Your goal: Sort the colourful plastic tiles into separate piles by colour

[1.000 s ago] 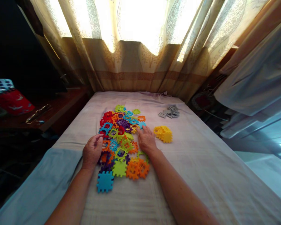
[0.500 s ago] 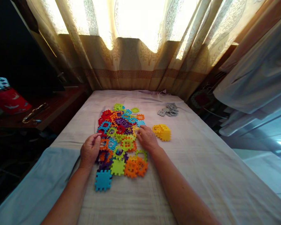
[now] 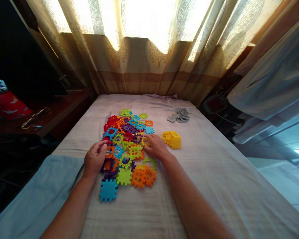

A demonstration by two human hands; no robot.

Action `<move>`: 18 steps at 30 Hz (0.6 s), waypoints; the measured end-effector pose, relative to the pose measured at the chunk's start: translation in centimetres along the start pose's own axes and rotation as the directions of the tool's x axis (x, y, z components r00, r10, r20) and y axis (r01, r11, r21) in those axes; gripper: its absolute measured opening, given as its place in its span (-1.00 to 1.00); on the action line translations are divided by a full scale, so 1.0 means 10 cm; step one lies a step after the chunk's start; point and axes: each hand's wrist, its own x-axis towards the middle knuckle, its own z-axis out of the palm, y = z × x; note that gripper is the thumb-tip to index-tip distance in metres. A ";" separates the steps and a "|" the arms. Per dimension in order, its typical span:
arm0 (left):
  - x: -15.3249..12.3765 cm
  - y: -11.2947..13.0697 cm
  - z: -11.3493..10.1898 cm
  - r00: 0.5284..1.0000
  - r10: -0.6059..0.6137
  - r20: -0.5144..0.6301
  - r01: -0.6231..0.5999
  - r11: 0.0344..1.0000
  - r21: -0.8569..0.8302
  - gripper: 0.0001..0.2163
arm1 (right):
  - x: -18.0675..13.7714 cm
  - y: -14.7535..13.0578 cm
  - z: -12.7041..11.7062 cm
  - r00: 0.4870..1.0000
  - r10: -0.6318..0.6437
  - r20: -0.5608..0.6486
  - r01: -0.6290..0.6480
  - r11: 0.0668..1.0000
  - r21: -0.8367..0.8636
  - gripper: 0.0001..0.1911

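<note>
A pile of colourful plastic interlocking tiles with notched edges lies on the sheet between my hands. At its right side, my right hand has its thumb and fingers closed on a yellow frame tile. My left hand rests at the pile's left edge with fingers curled together. Its fingertips are by a red tile; whether they grip anything is hidden. Nearest me lie a solid blue tile, a solid green tile and orange tiles.
Right of the pile sits a small heap of yellow tiles, with grey tiles farther back. A light blue cloth hangs at the left edge. On the left stands a dark wooden cabinet holding a red container. Curtains hang behind.
My right hand has drawn slightly toward me and is now closed on a yellow frame tile at the pile's right side. My left hand stays by the pile. The view has shifted slightly.
</note>
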 end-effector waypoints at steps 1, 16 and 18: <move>0.00 -0.01 0.00 1.000 0.000 -0.001 0.000 1.000 0.005 -0.65 | 0.00 0.00 -0.03 1.000 0.018 0.006 -0.018 1.000 -0.004 -0.52; 0.01 -0.05 0.01 1.000 0.011 0.004 -0.011 0.998 0.059 -0.63 | -0.15 0.57 -0.48 0.894 0.345 -0.286 -0.406 0.894 -0.190 -0.55; 0.01 -0.05 0.00 1.000 -0.005 0.015 0.004 0.997 0.072 -0.62 | -0.15 0.56 -0.45 0.901 0.322 -0.290 -0.385 0.902 -0.194 -0.54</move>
